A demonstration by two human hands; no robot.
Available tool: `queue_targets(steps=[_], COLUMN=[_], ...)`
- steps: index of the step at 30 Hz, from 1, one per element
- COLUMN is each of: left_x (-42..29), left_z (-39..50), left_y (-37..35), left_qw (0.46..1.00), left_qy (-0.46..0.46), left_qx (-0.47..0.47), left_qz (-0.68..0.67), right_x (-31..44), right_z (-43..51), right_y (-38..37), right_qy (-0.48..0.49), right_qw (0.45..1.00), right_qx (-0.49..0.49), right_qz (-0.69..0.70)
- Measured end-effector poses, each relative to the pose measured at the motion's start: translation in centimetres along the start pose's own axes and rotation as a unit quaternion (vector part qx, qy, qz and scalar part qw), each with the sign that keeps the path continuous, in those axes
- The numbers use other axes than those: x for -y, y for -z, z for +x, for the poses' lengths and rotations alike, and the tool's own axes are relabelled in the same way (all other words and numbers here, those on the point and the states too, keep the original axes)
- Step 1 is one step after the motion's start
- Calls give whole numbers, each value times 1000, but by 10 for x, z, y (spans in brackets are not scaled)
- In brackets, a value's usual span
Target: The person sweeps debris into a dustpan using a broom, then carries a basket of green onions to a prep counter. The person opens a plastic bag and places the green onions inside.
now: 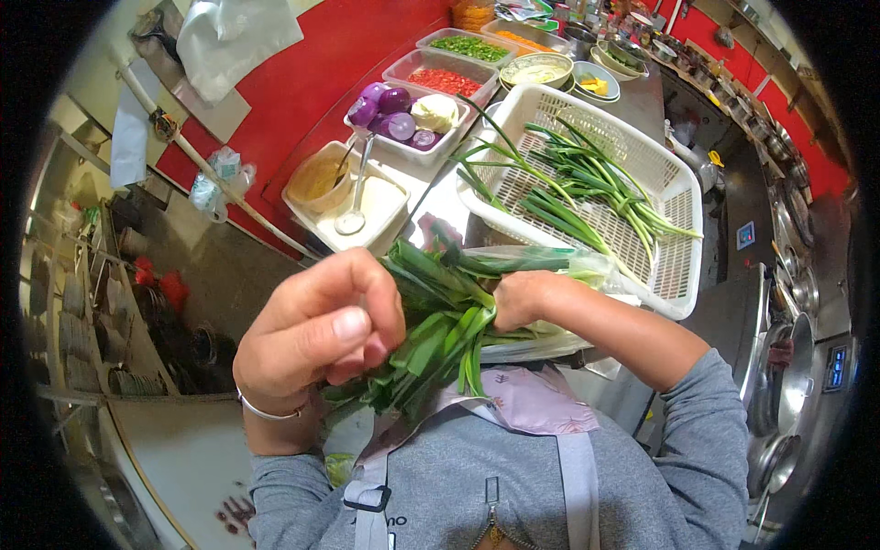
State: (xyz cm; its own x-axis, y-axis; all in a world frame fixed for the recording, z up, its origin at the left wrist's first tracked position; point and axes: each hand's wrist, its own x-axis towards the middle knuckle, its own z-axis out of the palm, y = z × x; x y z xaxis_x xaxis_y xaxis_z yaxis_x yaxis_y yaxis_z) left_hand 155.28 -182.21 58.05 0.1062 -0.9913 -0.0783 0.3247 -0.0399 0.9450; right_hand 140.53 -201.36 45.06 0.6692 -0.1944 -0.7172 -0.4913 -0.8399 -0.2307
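Observation:
A bunch of green onions (447,309) with broad dark green leaves lies in front of my chest, partly over a clear plastic bag (536,350). My right hand (519,299) is at the bunch where the leaves meet the pale stalks; its fingers are largely hidden behind the greens. My left hand (323,320), with a bangle at the wrist, is raised close to the camera at the left of the leaves, its fingers curled; whether it holds anything is not clear. Beyond the bag, more green onions (605,185) lie in a white plastic basket (677,275).
Behind my left hand are a tub of white powder (378,199) with a metal spoon (350,221) and a container of purple onions (397,126). Farther back stand containers of chopped red pepper (443,81) and chopped greens (471,47). Bowls (536,69) stand behind the basket.

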Motion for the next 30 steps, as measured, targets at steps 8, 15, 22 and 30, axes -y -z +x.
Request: queue_targets(steps=[8, 15, 22, 30], left_x=[7, 5, -8, -21], left_z=[2, 2, 3, 22], left_y=[15, 51, 49, 29], left_qw=[1000, 998, 998, 990], left_qy=[-3, -37, 51, 77], left_qx=[10, 23, 2, 32], left_qz=[-26, -36, 42, 116], right_x=[-6, -18, -21, -18], right_z=[24, 23, 7, -11], right_y=[-16, -24, -28, -21], right_qy=[-38, -15, -12, 274], right_qw=[995, 981, 982, 887], right_qx=[-50, -117, -188, -338], right_qz=[72, 156, 20, 152])
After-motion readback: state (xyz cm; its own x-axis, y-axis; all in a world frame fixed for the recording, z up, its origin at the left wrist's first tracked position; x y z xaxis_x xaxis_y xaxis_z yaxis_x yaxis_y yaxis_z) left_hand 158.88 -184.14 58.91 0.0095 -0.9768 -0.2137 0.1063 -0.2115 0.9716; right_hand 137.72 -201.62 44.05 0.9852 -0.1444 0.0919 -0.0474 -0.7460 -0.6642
